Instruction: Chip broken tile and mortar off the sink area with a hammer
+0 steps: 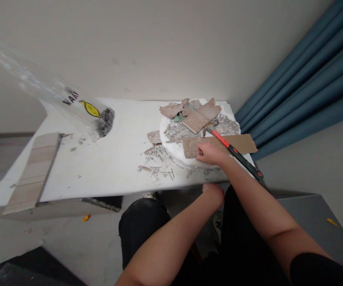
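Note:
My right hand [209, 153] rests on a brown cardboard piece [219, 143] on the white round foam block [175, 149], fingers curled and pinching at the cardboard's left end. My left hand [213, 194] is a closed fist just below the table's front edge; what it holds, if anything, is hidden. A red-and-black handled hammer [237, 153] lies diagonally across the cardboard beside my right wrist. Broken tile pieces and rubble [196, 117] are heaped on the block. Small nails and chips [159, 159] lie scattered to the left.
A white table [108, 159] stands against a beige wall. A clear plastic bag with a yellow and black print [92, 113] lies at its back left. A wood-look plank [34, 171] leans over the left front edge. Blue curtains [302, 79] hang on the right. My black-clad knees are below.

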`<state>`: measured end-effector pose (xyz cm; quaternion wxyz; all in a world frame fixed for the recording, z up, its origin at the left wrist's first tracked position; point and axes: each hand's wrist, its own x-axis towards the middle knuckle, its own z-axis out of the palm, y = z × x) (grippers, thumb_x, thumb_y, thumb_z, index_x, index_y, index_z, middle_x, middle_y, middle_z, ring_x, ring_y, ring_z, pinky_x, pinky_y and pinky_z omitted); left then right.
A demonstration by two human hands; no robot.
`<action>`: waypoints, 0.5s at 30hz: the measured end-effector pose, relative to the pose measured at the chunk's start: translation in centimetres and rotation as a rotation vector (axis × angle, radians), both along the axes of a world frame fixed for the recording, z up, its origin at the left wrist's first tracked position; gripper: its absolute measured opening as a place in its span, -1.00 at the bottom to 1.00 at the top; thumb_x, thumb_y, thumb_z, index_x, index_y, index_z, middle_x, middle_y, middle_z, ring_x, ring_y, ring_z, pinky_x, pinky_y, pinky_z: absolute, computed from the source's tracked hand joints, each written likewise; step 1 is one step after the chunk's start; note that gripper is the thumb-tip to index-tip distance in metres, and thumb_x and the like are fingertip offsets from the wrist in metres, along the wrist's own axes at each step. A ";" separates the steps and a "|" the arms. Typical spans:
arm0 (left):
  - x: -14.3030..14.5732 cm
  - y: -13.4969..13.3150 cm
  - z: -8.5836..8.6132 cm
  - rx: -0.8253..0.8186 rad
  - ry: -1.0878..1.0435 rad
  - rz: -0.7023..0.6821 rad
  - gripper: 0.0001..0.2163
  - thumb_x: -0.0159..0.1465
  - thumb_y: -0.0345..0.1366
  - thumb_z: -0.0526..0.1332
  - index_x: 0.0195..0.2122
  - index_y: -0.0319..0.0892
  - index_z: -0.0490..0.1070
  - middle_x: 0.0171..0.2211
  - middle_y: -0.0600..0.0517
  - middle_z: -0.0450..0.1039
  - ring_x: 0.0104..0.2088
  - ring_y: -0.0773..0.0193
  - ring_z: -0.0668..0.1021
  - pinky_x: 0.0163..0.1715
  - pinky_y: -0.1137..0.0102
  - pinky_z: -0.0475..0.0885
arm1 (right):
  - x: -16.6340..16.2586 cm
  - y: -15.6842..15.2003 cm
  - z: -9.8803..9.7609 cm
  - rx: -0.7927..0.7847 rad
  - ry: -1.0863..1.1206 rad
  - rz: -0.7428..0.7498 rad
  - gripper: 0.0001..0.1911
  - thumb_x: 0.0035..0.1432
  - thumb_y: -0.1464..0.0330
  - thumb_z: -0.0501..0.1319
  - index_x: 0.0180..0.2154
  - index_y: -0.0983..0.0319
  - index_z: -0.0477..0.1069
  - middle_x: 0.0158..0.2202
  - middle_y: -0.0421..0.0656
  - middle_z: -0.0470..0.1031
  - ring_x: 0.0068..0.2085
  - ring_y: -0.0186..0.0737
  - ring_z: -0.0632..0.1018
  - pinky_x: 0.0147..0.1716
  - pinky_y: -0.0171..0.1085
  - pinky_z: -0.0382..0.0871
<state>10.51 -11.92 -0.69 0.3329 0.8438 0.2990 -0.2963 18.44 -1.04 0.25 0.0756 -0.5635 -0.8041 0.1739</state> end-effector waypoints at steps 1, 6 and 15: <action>0.0 0.0 0.0 0.001 0.004 -0.004 -0.63 0.31 -0.27 0.25 0.14 -0.16 0.46 0.18 -0.18 0.45 0.18 -0.09 0.47 0.14 0.04 0.43 | 0.1 0.0 0.0 0.005 0.021 0.003 -0.92 0.02 0.49 0.22 -0.42 0.22 0.34 -0.40 -0.13 0.45 -0.36 -0.22 0.38 -0.39 -0.28 0.11; 0.0 0.0 0.3 -0.004 0.013 0.006 -0.63 0.34 -0.31 0.20 0.16 -0.22 0.44 0.18 -0.23 0.44 0.20 -0.07 0.46 0.14 0.03 0.43 | 0.7 -0.4 0.3 0.060 0.143 0.135 -0.94 0.07 0.48 0.19 -0.38 0.22 0.33 -0.28 -0.12 0.39 -0.32 -0.25 0.39 -0.32 -0.31 0.19; 0.2 0.0 -0.2 -0.030 -0.023 0.070 -0.64 0.36 -0.29 0.16 0.17 -0.18 0.44 0.16 -0.19 0.46 0.20 -0.07 0.46 0.14 0.02 0.43 | 1.2 -0.9 1.9 0.245 0.284 0.062 -0.85 0.30 0.40 0.09 -0.37 0.17 0.23 -0.36 -0.16 0.34 -0.32 -0.21 0.38 -0.28 -0.25 0.21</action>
